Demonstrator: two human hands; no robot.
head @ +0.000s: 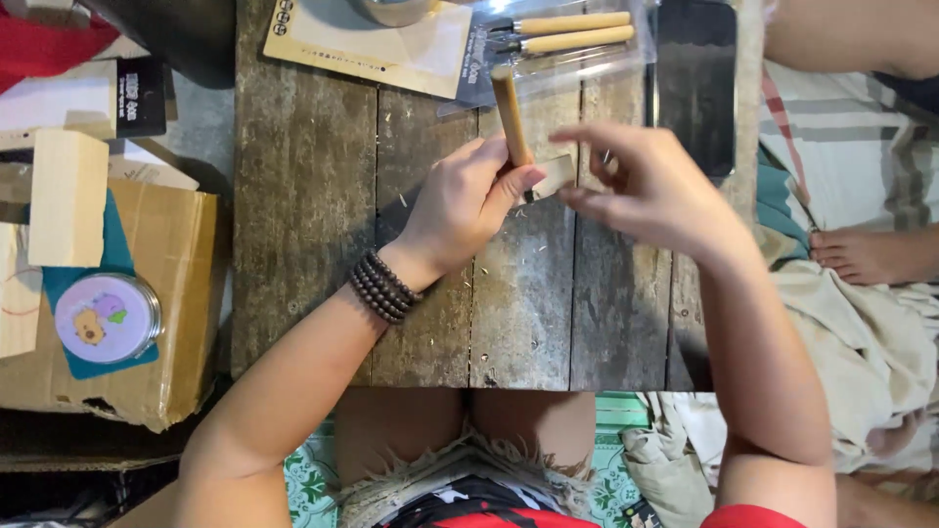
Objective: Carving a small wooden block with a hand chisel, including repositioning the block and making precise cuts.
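- A home hobby corner set up for wood carving, not a proper workshop.
- The bench (323,244) is a low top of rough, weathered planks, dotted with small wood shavings.
- A clear packet of carving tools (562,34) with pale wooden handles lies at the far edge, beside a printed card (367,44).
- Blocks of pale wood (67,196) sit on a worn cardboard box (166,323) to the left, next to a round tin (108,318) with a cartoon lid.
- Home signs: patterned floor tiles (313,484) below the bench, crumpled cloth (861,342) on the right, and another person's bare foot (866,254) resting there.
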